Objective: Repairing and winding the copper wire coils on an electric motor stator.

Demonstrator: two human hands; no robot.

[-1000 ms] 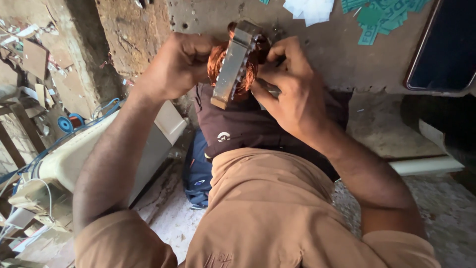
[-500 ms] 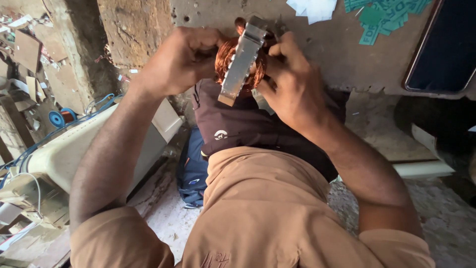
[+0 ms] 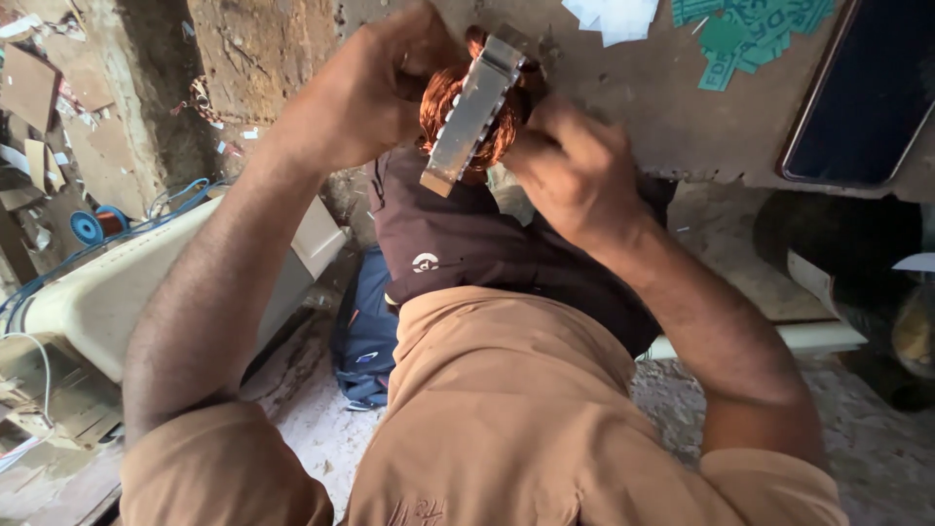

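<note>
Both of my hands hold a motor stator (image 3: 474, 112) up in front of me: a grey laminated metal ring seen edge-on, with copper wire coils bulging out on both sides. My left hand (image 3: 365, 93) grips its left side, fingers wrapped behind the coils. My right hand (image 3: 570, 166) presses against the right side, fingertips at the copper winding. The stator is tilted, its lower end toward my chest. Below it lie my brown shirt and dark trousers.
A rough worktop (image 3: 633, 88) carries green paper slips (image 3: 745, 34), white paper scraps (image 3: 609, 15) and a dark phone-like slab (image 3: 857, 97). At left are a cream-coloured machine casing (image 3: 107, 292), a blue wire spool (image 3: 88, 226) and cardboard scraps. A blue bag (image 3: 365, 331) lies on the floor.
The stator has shifted slightly right and tilted more upright between my hands. My right hand's fingers have moved lower along the coil side. Both hands keep their grip.
</note>
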